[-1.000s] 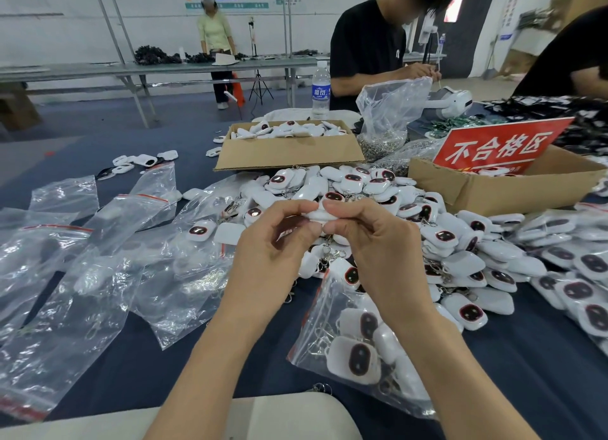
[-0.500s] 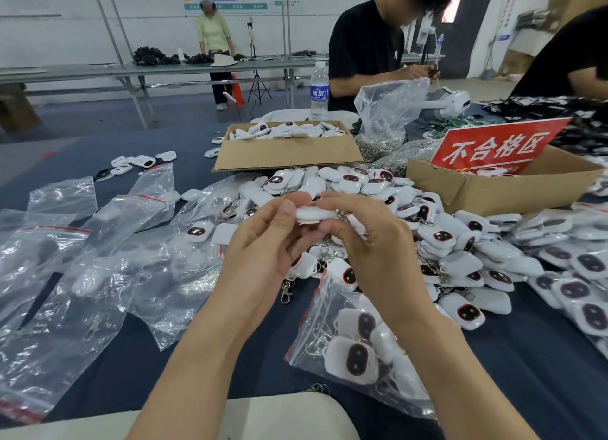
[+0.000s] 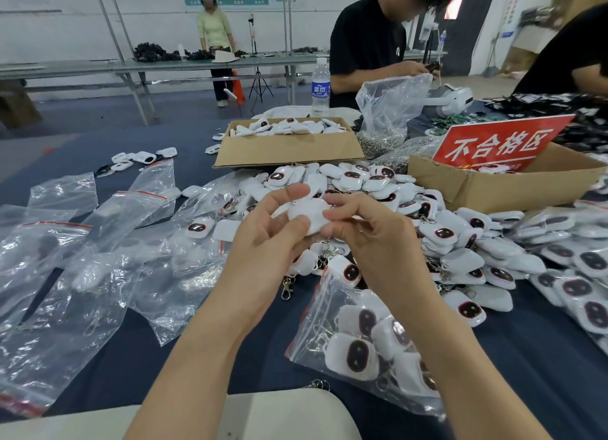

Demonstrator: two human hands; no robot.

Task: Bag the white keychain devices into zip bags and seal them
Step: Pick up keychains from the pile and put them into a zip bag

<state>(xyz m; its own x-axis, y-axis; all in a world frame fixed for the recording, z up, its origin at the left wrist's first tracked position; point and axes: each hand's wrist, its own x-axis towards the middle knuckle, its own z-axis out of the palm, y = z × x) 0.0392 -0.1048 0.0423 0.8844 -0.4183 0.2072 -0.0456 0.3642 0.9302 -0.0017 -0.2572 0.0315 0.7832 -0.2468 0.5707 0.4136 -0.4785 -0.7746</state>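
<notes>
Above heaped devices, left hand [image 3: 268, 242] and right hand [image 3: 375, 239] — both pinching keychain device [image 3: 309, 213]

There are two bare hands, the left hand [image 3: 266, 242] and the right hand [image 3: 378, 242], with one white plastic keychain device [image 3: 309, 214] between them. Open brown cardboard boxes number two: the far box [image 3: 289, 148] and the right box [image 3: 493, 189], with one red sign with white characters [image 3: 500, 146]. One filled clear zip bag [image 3: 362, 341] shows at least five devices. The empty clear bags [image 3: 65, 275] overlap, at least five. The loose heap of white devices [image 3: 427, 229] is past counting. One clear plastic water bottle [image 3: 320, 87] stands behind. Three others show: a person in a green top [image 3: 214, 28], a person in a black T-shirt [image 3: 365, 44] and a black-sleeved person [image 3: 566, 54].
</notes>
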